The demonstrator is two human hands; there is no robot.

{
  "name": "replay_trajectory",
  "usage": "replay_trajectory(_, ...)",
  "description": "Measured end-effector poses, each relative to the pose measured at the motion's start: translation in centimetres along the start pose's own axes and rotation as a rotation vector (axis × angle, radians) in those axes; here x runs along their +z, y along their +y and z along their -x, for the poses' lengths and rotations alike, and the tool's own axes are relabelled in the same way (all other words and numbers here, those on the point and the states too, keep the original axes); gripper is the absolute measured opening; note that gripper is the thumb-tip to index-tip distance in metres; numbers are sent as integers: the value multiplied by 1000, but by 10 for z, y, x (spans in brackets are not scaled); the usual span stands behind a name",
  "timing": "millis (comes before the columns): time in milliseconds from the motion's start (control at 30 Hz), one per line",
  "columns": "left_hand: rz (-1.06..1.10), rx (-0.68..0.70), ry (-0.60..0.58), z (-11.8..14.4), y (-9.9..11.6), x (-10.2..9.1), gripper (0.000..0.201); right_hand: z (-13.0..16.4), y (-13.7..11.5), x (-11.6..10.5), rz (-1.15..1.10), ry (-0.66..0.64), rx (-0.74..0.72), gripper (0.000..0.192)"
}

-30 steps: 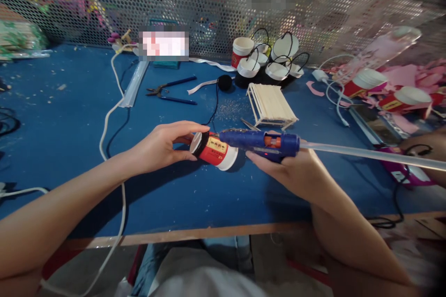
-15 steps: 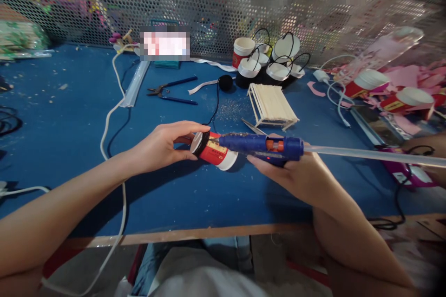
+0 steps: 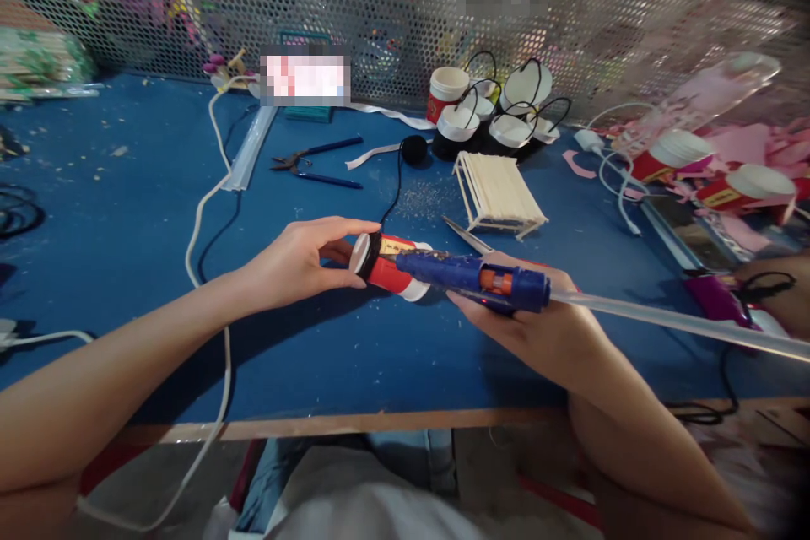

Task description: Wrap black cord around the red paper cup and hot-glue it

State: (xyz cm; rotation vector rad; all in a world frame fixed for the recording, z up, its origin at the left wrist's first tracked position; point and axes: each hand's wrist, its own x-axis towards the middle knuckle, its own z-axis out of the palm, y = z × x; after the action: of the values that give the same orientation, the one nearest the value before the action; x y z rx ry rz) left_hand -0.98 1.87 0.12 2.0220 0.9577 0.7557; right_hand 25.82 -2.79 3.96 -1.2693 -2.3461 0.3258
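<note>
Hot-glue gun applied to a paper cup above the blue worktop (image 3: pixel 126 287).
The left hand (image 3: pixel 297 261) grips the red paper cup (image 3: pixel 389 267), held on its side; the right hand (image 3: pixel 537 329) is closed around the blue glue gun (image 3: pixel 474 277), nozzle touching the cup. Just behind the cup lie scissors (image 3: pixel 465 234) and a stick frame (image 3: pixel 499 196).

red paper cup (image 3: pixel 393 270): on its side, held | blue glue gun (image 3: pixel 474 277): nozzle touching cup

The red cup's (image 3: pixel 389 268) yellow label is unreadable.
</note>
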Motion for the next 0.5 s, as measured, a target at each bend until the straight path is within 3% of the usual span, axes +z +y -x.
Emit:
replay_trajectory(333,48,-180,15,-1,5,1,66,3,-5,1,-122,-110,51,7)
replay_trajectory(500,67,-231,3,-1,5,1,69,3,-4,1,-108,-92,24,4)
